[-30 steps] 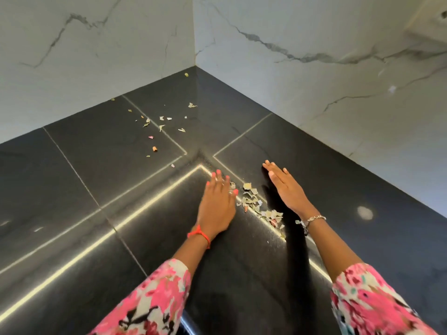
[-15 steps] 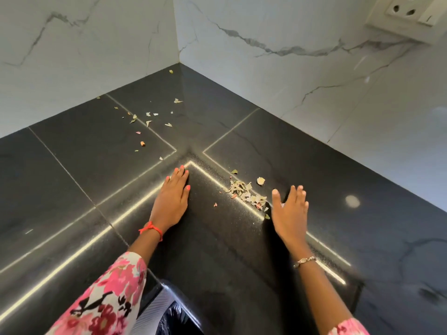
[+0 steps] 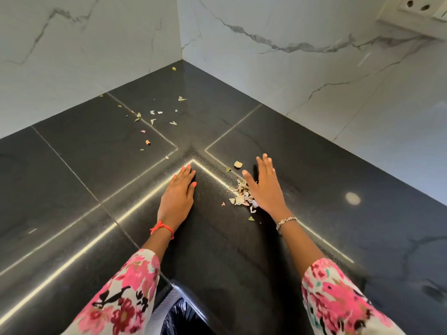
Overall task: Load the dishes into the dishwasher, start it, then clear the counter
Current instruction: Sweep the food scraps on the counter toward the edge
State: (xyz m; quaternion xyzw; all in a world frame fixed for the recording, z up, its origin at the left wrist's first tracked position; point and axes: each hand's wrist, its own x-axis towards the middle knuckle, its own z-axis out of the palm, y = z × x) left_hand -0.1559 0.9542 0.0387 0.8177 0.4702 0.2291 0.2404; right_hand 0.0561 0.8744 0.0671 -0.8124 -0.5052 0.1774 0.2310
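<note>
Near edge: black bag point(image 3: 179, 315) below the table's point(image 3: 72, 177) inner corner. Left hand point(image 3: 177, 197) flat on that lit edge, fingers straight. Right hand point(image 3: 264, 187) open, fingers straight, scrap pile point(image 3: 243, 195) just beside its left side. Far: loose scraps point(image 3: 154, 117) scattered before the marble walls point(image 3: 290, 81).

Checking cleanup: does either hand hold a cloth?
No; the left hand lies flat on the counter, the open right hand beside the scrap pile.
</note>
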